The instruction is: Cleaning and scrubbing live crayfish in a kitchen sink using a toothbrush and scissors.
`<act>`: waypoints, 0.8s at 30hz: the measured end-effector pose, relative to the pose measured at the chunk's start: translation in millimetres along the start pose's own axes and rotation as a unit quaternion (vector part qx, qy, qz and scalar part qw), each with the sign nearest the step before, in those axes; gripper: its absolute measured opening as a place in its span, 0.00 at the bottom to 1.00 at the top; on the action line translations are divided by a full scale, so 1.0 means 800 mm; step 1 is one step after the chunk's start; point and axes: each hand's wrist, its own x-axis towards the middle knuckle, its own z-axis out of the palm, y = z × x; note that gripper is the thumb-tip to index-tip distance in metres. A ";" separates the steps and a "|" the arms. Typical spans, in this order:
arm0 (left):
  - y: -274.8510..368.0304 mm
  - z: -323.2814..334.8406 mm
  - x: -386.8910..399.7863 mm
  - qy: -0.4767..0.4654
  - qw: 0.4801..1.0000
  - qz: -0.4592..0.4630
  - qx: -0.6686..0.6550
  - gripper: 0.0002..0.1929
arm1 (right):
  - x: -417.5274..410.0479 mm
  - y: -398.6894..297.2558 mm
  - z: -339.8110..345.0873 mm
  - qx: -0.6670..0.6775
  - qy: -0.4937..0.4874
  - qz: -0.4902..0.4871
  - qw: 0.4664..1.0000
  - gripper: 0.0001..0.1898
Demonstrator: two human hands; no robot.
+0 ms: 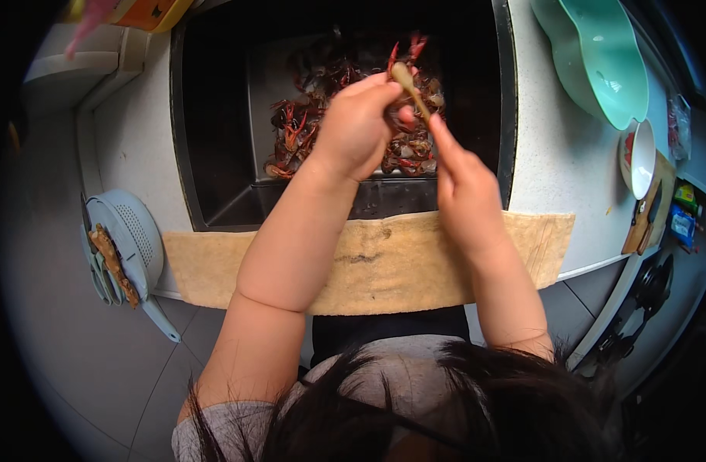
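Observation:
Red crayfish claws [417, 46] stick up beyond the fingers of my left hand [357, 124], which is closed around a crayfish over the sink. Most of its body is hidden by my fingers. My right hand [468, 185] grips a slim tan tool with a rounded end [403, 76], held slantwise against or just above the crayfish; motion blur hides the contact, and I cannot tell the tool's exact kind. Below both hands, many dark red crayfish [292, 136] lie heaped in a black sink [220, 144].
A tan cloth [387, 265] covers the counter's front edge. Left sits a pale blue colander [136, 231] with scissors and a brown root-like piece [115, 265]. On the right are a turquoise basin [610, 69], a white bowl [643, 159] and a cutting board with a knife [647, 216].

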 end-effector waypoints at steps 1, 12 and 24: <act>0.006 -0.002 0.000 0.027 0.999 -0.003 -0.023 0.11 | -0.013 -0.002 0.008 0.012 0.003 -0.009 1.000 0.29; -0.002 0.011 0.000 0.130 0.987 -0.014 -0.090 0.15 | -0.019 -0.021 0.028 0.029 -0.057 0.004 0.998 0.28; -0.004 0.003 0.002 0.128 0.984 0.037 -0.119 0.14 | -0.005 -0.041 0.037 0.017 0.002 0.038 0.999 0.26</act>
